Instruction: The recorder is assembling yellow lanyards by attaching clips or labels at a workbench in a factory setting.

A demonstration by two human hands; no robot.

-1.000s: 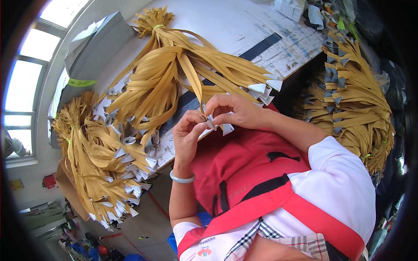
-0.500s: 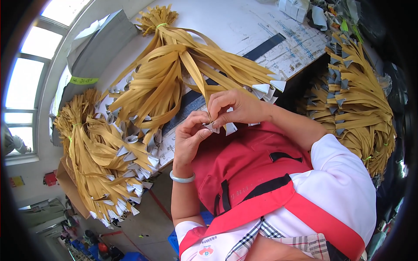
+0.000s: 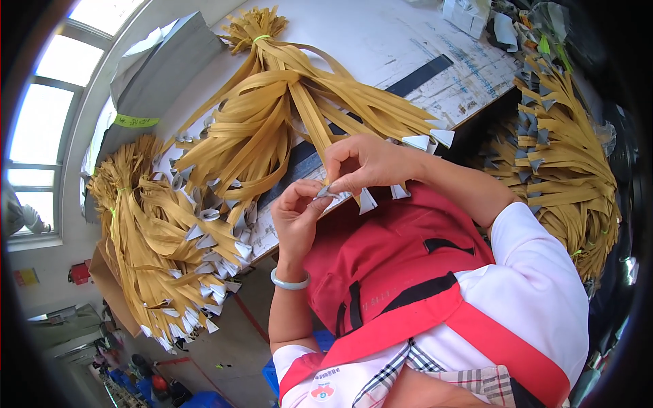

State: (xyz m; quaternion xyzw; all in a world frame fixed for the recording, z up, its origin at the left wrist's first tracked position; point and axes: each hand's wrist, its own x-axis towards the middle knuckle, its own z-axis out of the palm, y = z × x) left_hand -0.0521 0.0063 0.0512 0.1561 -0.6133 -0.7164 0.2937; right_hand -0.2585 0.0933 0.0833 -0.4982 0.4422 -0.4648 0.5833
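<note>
Pale bangle [image 3: 290,281] just behind left hand [image 3: 297,206]. White short sleeve [image 3: 534,248] up-arm from right hand [image 3: 367,166]. Bodyward of both hands I note red apron [image 3: 401,238], black strips [image 3: 418,292]; farther back, plaid collar [image 3: 469,379], small red emblem [image 3: 322,391].

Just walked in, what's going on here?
A person's left hand and right hand pinch a small whitish-grey piece at the end of a flat, tan, fabric-like strip. It runs from a tied tan bundle on a white tabletop. More tan strips flank it.
</note>
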